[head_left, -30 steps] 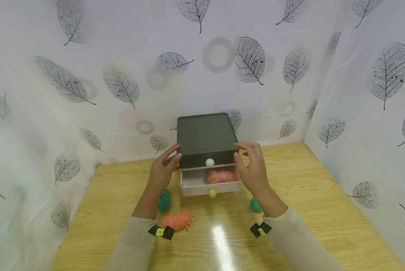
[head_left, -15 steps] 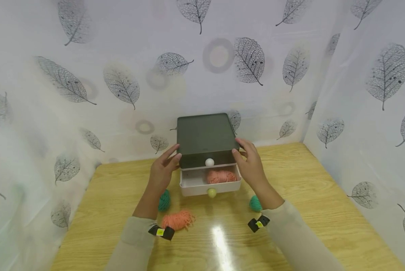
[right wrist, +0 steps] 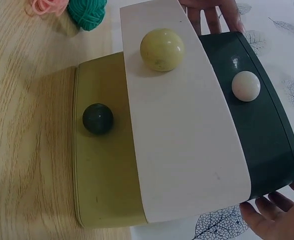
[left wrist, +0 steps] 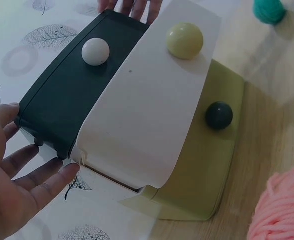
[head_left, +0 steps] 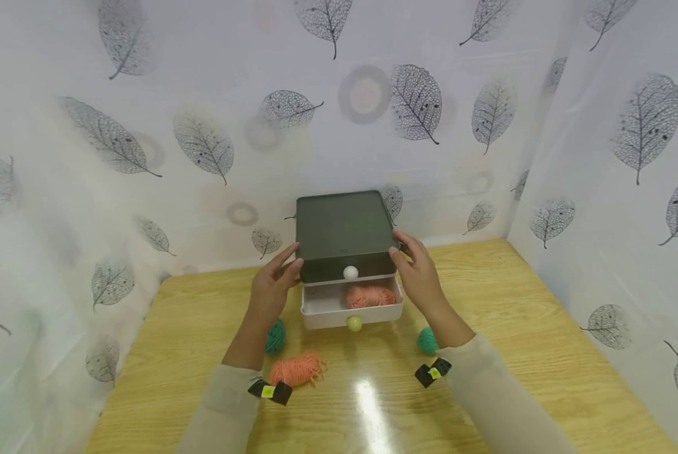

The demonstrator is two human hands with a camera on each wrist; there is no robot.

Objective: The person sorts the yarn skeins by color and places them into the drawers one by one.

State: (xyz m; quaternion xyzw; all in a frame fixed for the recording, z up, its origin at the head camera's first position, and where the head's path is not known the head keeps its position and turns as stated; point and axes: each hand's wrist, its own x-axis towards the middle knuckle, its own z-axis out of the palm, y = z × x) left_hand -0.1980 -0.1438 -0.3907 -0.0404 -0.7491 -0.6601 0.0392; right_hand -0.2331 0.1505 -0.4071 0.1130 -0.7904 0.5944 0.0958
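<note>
A small drawer box with a dark green top section [head_left: 344,224] stands against the wall. Its white middle drawer [head_left: 321,320] is pulled out and holds a coral yarn skein [head_left: 369,296]. On the box's left side, my left hand [head_left: 269,287] rests extended fingers and thumb near the front corner of the top section. My right hand [head_left: 420,277] touches the opposite corner, thumb at the front edge and fingers along the side. The olive bottom drawer [left wrist: 202,170], with a dark knob [left wrist: 219,115], sits in behind the white one, which hides it in the head view.
On the wooden table [head_left: 503,315], a coral skein [head_left: 298,369] and a green yarn ball [head_left: 275,336] lie beside my left forearm. Another green ball [head_left: 427,341] is partly behind my right wrist. Leaf-patterned sheeting [head_left: 202,208] rises behind and at both sides.
My right hand has shifted slightly left and up, with its thumb moving onto the top section's front corner. The left hand, box and yarn have stayed in place.
</note>
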